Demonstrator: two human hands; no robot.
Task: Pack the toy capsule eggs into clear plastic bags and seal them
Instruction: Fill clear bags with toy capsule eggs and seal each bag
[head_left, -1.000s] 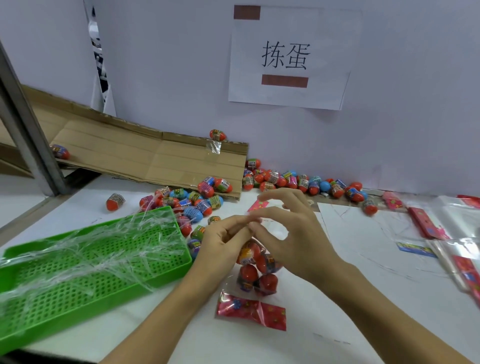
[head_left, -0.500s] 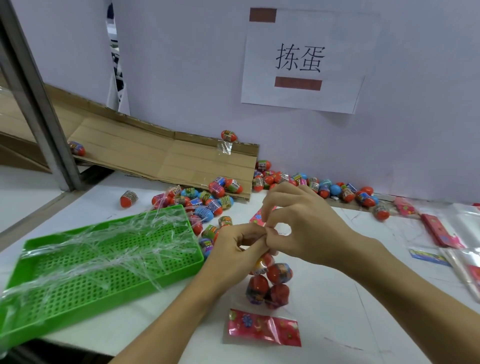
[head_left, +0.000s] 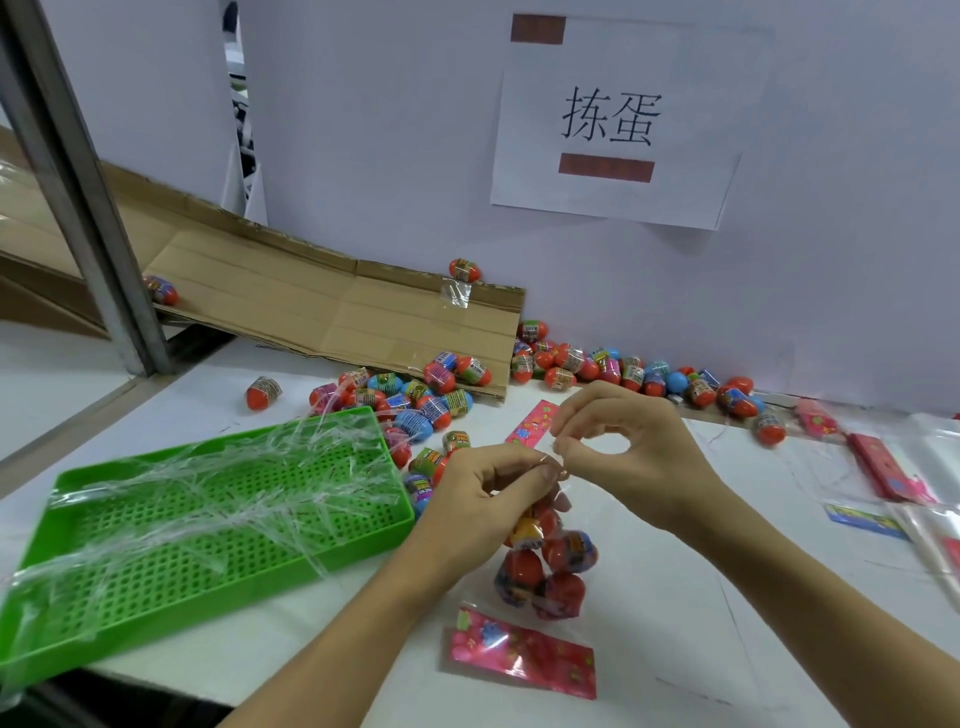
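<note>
A clear plastic bag holding several red capsule eggs hangs upright over the white table, its pink printed header card lying on the table below. My left hand pinches the bag's top edge from the left. My right hand pinches the same top edge from the right, thumb and forefinger forming a ring. Loose capsule eggs lie in a heap behind my hands, and more eggs line the wall.
A green perforated tray covered with crumpled clear film sits at the left. A cardboard ramp leans against the wall behind it. Empty bags and pink header cards lie at the right. A paper sign hangs on the wall.
Both hands have stayed on the bag's top, fingers working along its edge. The view has shifted slightly, and the bag hangs a little lower and straighter.
</note>
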